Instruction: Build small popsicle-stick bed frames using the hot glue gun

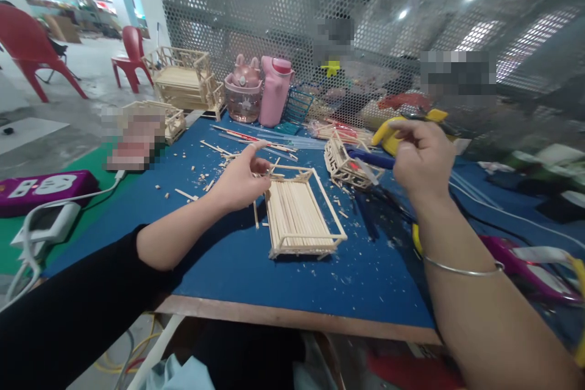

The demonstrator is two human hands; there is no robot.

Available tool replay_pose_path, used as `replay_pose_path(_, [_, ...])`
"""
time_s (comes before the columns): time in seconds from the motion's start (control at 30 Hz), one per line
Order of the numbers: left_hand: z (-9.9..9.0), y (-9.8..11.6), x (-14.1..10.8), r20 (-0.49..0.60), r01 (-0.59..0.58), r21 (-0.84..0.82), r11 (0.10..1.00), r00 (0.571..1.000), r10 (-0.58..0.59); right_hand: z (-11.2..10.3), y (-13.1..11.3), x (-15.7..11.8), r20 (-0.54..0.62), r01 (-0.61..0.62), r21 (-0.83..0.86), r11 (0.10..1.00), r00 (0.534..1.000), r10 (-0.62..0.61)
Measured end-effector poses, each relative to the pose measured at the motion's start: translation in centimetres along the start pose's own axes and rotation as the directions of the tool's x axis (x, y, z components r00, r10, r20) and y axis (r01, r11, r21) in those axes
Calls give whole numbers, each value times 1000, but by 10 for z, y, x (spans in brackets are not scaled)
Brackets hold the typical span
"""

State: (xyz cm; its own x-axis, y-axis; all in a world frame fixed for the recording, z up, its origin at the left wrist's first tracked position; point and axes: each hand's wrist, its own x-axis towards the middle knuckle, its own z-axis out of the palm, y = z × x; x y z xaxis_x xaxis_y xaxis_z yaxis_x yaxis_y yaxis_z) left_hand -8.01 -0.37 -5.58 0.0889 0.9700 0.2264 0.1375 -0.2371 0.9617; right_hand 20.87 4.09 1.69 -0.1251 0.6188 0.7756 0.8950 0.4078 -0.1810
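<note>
My left hand (244,178) is at the back left corner of a small frame (299,213) built from thin wooden sticks, with a slatted floor and low rails. Its thumb and fingers pinch a short wooden stick (275,166). Raised on the right, my right hand (425,158) is closed around a yellow and blue glue gun (386,137); the fingers hide part of it. The gun's tip is over a second, smaller stick model (350,164). Loose sticks (256,136) and clear glue sticks (292,141) lie behind the frame.
Finished-looking stick models (183,82) stand at the back left, near a pink bottle (274,91) and a clear pink-lidded cup (244,97). A perforated metal screen (265,12) rises behind. Purple power strips (50,190) and cables lie at both sides. Wood scraps dot the blue tabletop (219,280).
</note>
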Motion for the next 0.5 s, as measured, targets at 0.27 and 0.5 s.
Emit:
replay_pose_path(0.27, [4, 4, -5, 18, 55, 63, 996, 998, -57, 19, 45, -3, 496, -47, -379, 924, 833, 246])
replay_pose_path(0.5, [8, 9, -8, 92, 96, -9, 995, 991, -95, 22, 45, -4, 449, -93, -360, 928, 855, 260])
